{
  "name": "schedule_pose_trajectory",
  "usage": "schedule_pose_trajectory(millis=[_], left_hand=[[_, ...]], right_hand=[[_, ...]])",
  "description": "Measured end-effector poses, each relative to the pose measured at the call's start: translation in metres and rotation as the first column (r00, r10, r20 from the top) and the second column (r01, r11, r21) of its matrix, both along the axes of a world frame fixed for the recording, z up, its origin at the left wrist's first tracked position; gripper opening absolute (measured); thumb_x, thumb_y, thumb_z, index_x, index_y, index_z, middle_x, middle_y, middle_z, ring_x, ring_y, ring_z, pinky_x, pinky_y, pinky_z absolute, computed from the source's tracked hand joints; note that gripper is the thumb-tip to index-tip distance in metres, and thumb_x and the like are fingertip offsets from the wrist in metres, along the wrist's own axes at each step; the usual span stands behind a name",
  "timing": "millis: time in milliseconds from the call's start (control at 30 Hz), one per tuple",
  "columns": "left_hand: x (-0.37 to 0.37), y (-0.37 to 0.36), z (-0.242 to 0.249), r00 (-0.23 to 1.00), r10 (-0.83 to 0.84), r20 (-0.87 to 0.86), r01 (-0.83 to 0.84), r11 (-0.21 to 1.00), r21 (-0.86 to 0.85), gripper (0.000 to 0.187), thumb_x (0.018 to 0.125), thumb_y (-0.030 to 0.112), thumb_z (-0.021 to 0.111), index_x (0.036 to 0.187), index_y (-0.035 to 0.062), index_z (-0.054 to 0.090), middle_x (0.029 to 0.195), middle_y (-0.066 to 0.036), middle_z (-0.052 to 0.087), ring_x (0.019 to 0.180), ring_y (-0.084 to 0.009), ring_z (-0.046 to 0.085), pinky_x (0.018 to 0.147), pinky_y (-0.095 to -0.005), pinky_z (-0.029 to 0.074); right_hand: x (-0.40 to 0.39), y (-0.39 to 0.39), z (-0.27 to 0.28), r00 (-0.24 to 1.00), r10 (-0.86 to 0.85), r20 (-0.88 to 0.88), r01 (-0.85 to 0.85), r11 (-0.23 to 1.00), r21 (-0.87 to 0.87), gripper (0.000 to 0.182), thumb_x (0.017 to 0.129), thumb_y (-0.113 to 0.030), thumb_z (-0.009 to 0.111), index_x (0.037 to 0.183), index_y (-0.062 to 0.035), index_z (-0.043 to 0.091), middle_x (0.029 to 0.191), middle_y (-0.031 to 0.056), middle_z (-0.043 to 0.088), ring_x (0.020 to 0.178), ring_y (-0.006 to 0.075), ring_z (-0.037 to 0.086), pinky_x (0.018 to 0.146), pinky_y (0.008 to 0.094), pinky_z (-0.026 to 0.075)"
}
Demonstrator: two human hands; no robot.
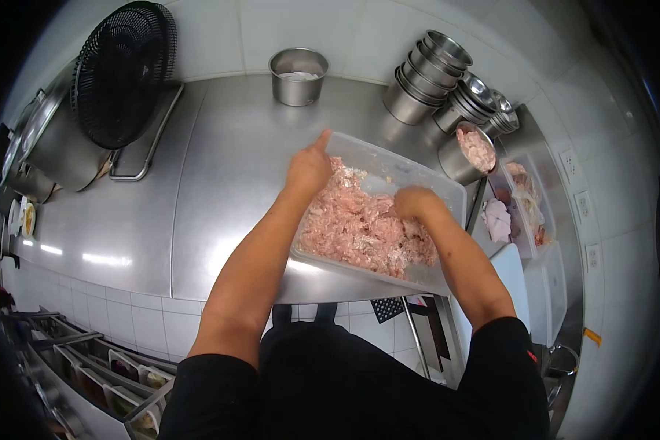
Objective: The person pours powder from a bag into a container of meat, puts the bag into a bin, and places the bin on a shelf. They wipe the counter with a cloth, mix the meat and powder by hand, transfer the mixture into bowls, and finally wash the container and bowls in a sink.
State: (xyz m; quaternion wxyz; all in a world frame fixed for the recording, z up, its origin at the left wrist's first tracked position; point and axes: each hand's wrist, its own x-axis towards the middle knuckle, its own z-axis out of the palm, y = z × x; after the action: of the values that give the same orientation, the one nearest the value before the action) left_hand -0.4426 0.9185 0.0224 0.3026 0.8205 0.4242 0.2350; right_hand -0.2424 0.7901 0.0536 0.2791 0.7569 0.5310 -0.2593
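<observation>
A clear plastic container (403, 167) sits at a slant on the steel counter in front of me. Pale pink minced meat (363, 227) fills much of it, with a barer strip along the far side. My left hand (312, 167) is closed on the container's far left corner, one finger stretched along the rim. Inside the right part of the container, my right hand (416, 202) is curled down into the meat. Its fingertips are buried there and cannot be seen.
A steel pot (299, 89) stands at the back. Stacked steel pots (423, 81) are behind right, near a tilted pot of meat pieces (477, 151). Plastic tubs (543, 213) line the right. A black fan (125, 73) and a large stockpot (62, 158) stand left.
</observation>
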Motion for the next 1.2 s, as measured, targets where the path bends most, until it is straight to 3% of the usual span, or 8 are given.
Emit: schedule_pose_trajectory(millis=[167,300,633,700,767,900,1100,1200], left_hand=[[-0.001,-0.002,-0.004,0.999,-0.011,0.034,0.010,1.000,0.026,0.053,0.090,0.013,0.049,0.142,0.0138,0.042,0.100,-0.027,0.065,0.094,-0.0440,0.061,0.086,-0.0505,0.047],[0.003,-0.003,-0.011,1.000,0.007,0.017,-0.007,1.000,0.029,0.053,0.090,0.012,0.049,0.143,0.0147,0.042,0.103,-0.027,0.064,0.096,-0.0439,0.060,0.087,-0.0506,0.047],[0.006,-0.003,-0.007,0.999,-0.024,0.036,0.023,0.999,0.031,0.053,0.090,0.010,0.050,0.143,0.0154,0.042,0.107,-0.027,0.064,0.099,-0.0427,0.060,0.090,-0.0493,0.047],[0.006,-0.005,-0.004,1.000,-0.022,0.000,0.022,0.998,0.053,0.053,0.090,0.009,0.049,0.142,0.0130,0.044,0.107,-0.025,0.064,0.098,-0.0393,0.062,0.088,-0.0474,0.048],[0.005,-0.003,-0.004,1.000,-0.023,-0.003,0.023,0.998,0.062,0.053,0.090,0.009,0.049,0.142,0.0130,0.044,0.105,-0.025,0.064,0.097,-0.0393,0.062,0.088,-0.0474,0.048],[0.008,-0.004,-0.004,1.000,-0.017,0.025,0.017,1.000,0.012,0.054,0.089,0.010,0.050,0.142,0.0153,0.043,0.104,-0.027,0.064,0.098,-0.0425,0.061,0.088,-0.0497,0.047],[0.006,0.001,-0.009,1.000,-0.006,-0.003,0.006,0.999,0.043,0.055,0.089,0.011,0.050,0.143,0.0159,0.042,0.103,-0.024,0.066,0.095,-0.0419,0.062,0.086,-0.0500,0.048],[0.001,0.001,-0.002,1.000,0.015,-0.011,-0.015,1.000,0.021,0.055,0.088,0.010,0.051,0.142,0.0152,0.042,0.098,-0.024,0.067,0.092,-0.0418,0.063,0.085,-0.0500,0.049]], right_hand=[[-0.046,0.048,-0.007,0.920,0.291,-0.261,-0.123,0.849,0.514,0.069,0.065,-0.024,0.075,0.130,-0.0064,0.056,0.105,0.0259,0.066,0.099,0.0384,0.064,0.088,0.0446,0.050],[-0.063,0.040,-0.006,0.859,0.230,-0.457,0.044,0.857,0.514,0.063,0.068,-0.018,0.069,0.129,-0.0052,0.056,0.109,0.0273,0.065,0.107,0.0395,0.062,0.095,0.0453,0.048],[-0.012,0.019,-0.005,0.992,0.123,0.027,-0.126,0.977,0.173,0.029,0.077,-0.019,0.059,0.097,-0.0032,0.074,0.098,0.0220,0.070,0.097,0.0374,0.066,0.088,0.0437,0.051],[-0.020,0.055,-0.002,0.986,0.149,-0.073,-0.139,0.983,0.123,0.035,0.069,-0.013,0.065,0.102,-0.0029,0.072,0.095,0.0229,0.069,0.092,0.0381,0.067,0.080,0.0442,0.053],[-0.051,0.054,-0.001,0.975,0.143,-0.172,-0.036,0.860,0.510,0.041,0.065,-0.008,0.066,0.106,-0.0013,0.069,0.098,0.0234,0.069,0.090,0.0378,0.068,0.078,0.0424,0.054],[-0.101,0.053,-0.005,0.875,-0.008,-0.484,0.169,0.942,0.291,0.041,0.075,-0.024,0.066,0.109,-0.0012,0.069,0.109,0.0215,0.067,0.109,0.0362,0.062,0.098,0.0478,0.046],[-0.135,0.002,0.004,0.838,0.503,-0.214,-0.421,0.843,0.334,0.047,0.079,-0.040,0.059,0.107,-0.0043,0.070,0.109,0.0215,0.066,0.109,0.0323,0.060,0.103,0.0570,0.033],[-0.112,-0.044,0.038,0.859,0.459,-0.228,-0.330,0.836,0.438,0.045,0.076,-0.036,0.063,0.109,-0.0076,0.071,0.117,0.0211,0.062,0.121,0.0321,0.052,0.104,0.0534,0.035]])
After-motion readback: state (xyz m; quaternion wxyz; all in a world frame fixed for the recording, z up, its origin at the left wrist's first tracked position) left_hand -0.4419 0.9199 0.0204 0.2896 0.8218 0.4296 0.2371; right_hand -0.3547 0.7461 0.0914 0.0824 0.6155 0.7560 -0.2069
